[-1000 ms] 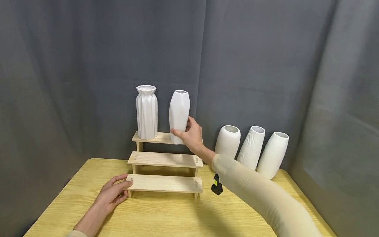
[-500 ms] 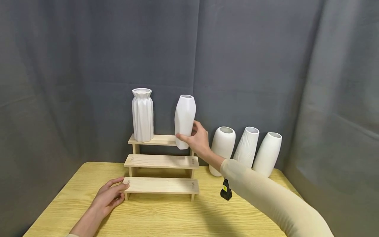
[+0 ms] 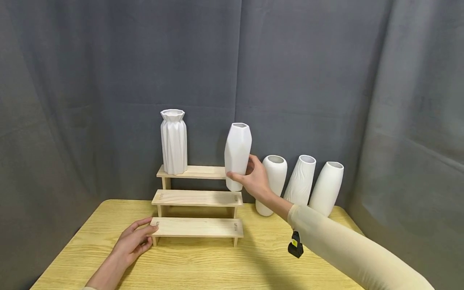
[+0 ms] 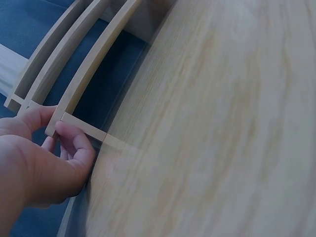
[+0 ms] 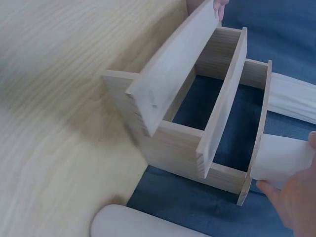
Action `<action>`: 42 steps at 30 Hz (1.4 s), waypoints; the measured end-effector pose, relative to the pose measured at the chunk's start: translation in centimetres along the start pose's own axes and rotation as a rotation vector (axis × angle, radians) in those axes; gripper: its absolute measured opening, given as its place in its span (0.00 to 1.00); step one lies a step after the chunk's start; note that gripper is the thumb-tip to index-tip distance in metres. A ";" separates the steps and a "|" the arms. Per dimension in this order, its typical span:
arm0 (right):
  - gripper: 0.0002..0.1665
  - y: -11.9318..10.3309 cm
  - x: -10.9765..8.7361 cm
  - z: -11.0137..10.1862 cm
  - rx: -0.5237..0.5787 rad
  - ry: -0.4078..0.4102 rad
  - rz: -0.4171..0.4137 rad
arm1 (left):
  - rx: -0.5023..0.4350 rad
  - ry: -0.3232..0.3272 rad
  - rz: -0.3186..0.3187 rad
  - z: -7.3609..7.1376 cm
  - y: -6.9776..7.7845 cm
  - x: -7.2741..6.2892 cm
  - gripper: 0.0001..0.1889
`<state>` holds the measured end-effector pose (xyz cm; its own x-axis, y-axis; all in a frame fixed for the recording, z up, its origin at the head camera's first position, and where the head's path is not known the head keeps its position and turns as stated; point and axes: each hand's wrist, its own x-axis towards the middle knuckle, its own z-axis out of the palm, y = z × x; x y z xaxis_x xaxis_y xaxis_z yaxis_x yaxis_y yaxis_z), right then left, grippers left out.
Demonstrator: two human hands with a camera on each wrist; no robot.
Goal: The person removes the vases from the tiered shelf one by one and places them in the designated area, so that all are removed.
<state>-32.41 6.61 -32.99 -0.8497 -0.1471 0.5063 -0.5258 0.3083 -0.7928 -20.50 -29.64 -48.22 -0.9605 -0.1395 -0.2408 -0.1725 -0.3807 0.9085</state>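
My right hand (image 3: 255, 179) grips a white faceted vase (image 3: 238, 155) by its lower part, thumb in front. The vase is roughly upright, at the right end of the top step of a three-step wooden stand (image 3: 197, 227). Its base overlaps that step's edge in the head view; whether it touches the wood I cannot tell. The right wrist view has the lower part of the vase (image 5: 281, 158) close beside the top board. My left hand (image 3: 130, 243) pinches the left end of the lowest step, thumb on top. A white pleated vase (image 3: 174, 145) stands on the top step's left.
Right of the stand, a smooth rounded vase (image 3: 273, 175), a wavy-patterned vase (image 3: 301, 181) and a plain tapered vase (image 3: 327, 189) stand along the back of the wooden table (image 3: 174, 270). A grey curtain (image 3: 119, 80) hangs behind and at both sides.
My right hand has carried the faceted vase to the right and lower, from above the top step toward its right end. The left hand stays on the lowest step. The head view shifted slightly.
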 end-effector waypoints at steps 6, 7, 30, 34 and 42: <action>0.44 0.3 -1.7 -1.6 0.005 -0.017 0.013 | -0.015 -0.019 0.006 0.1 -0.1 0.2 0.34; 0.43 0.4 -2.0 -1.9 0.004 -0.019 0.016 | -0.019 -0.022 0.004 0.1 -0.1 0.2 0.34; 0.44 5.4 -9.0 -7.2 -0.031 0.017 0.102 | 0.006 -0.015 -0.014 -0.9 -0.1 -0.6 0.39; 0.45 6.4 -9.8 -8.4 -0.009 0.036 0.118 | 0.003 -0.030 -0.006 -0.6 0.1 -0.3 0.37; 0.49 9.8 -11.2 -10.9 -0.121 0.082 0.188 | -0.015 -0.046 -0.015 -0.2 0.0 -0.2 0.34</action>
<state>-27.57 21.54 -42.75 -0.9237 -0.0014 0.3830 -0.3455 0.4344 -0.8318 -20.30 -29.85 -48.23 -0.9668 -0.0919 -0.2385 -0.1842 -0.3961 0.8995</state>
